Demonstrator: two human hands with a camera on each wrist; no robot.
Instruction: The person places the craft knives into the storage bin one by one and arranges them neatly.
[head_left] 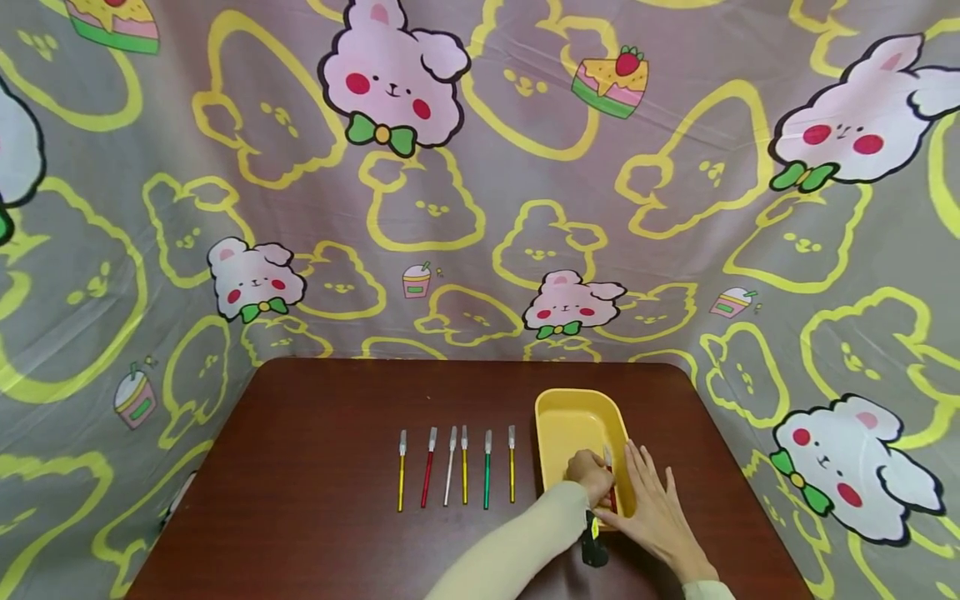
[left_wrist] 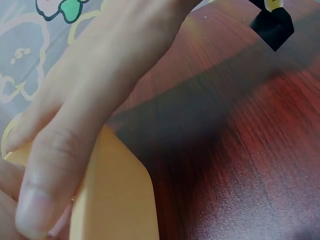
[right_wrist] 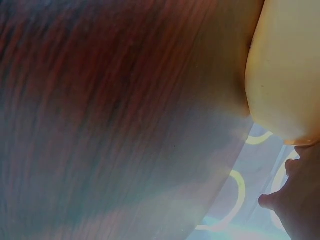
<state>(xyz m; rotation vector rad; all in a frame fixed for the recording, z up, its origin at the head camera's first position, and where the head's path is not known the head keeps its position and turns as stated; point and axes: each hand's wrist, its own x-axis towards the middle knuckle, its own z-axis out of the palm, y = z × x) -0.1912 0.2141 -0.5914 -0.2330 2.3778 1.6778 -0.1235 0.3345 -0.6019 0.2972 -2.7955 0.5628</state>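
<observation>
A yellow tray (head_left: pixel 570 421) stands on the dark wooden table (head_left: pixel 315 450), right of centre. At its near right corner my left hand (head_left: pixel 588 477) pinches a thin red-handled craft knife (head_left: pixel 612 497) whose grey cap points away from me. Beside it, my right hand (head_left: pixel 652 508) lies flat, straight fingers on the tray's right rim. In the left wrist view, straight fingers (left_wrist: pixel 75 115) cover the tray's edge (left_wrist: pixel 115 200). The right wrist view shows the tray's rounded corner (right_wrist: pixel 285 75) and a fingertip (right_wrist: pixel 280 202).
Several capped craft knives (head_left: pixel 456 467) in gold, red, silver and green lie in a neat row left of the tray. A black wrist device (head_left: pixel 592 546) sits under my left forearm. A cartoon-print cloth (head_left: pixel 480 208) hangs behind and beside the table.
</observation>
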